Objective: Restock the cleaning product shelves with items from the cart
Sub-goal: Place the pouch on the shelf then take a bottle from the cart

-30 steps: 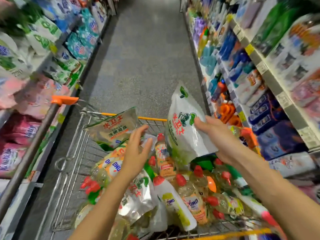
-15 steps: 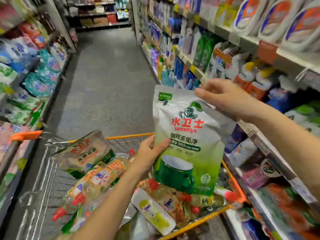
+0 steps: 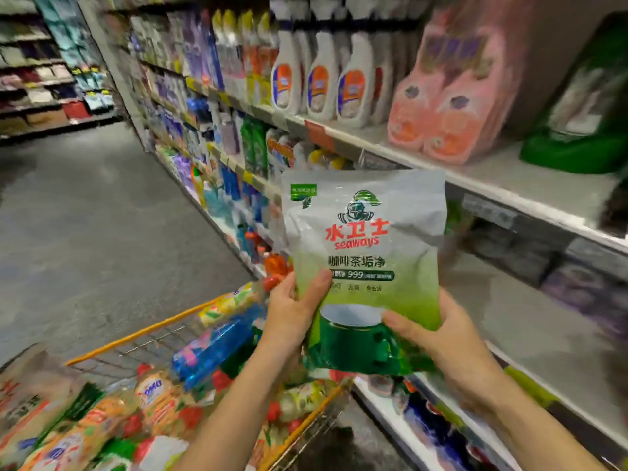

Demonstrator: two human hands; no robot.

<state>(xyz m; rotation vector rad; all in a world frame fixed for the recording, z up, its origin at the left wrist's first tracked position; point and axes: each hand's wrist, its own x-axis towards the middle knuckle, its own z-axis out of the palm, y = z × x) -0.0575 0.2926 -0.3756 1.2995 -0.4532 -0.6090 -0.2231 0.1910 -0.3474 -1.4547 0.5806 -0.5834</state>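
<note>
Both hands grip pouch bottom; pouch upright, label facing camera.

Both your bare forearms reach forward and up, the left from the lower middle of the view and the right from the lower right corner, wrists nearly straight. Your left hand grips the lower left edge of the pouch, its thumb laid up the front and its fingers hidden behind. Your right hand holds the lower right corner from the side, thumb pressed across the front and pointing left, fingers wrapped out of sight behind; the two hands sit near each other but apart, the left slightly higher.
</note>
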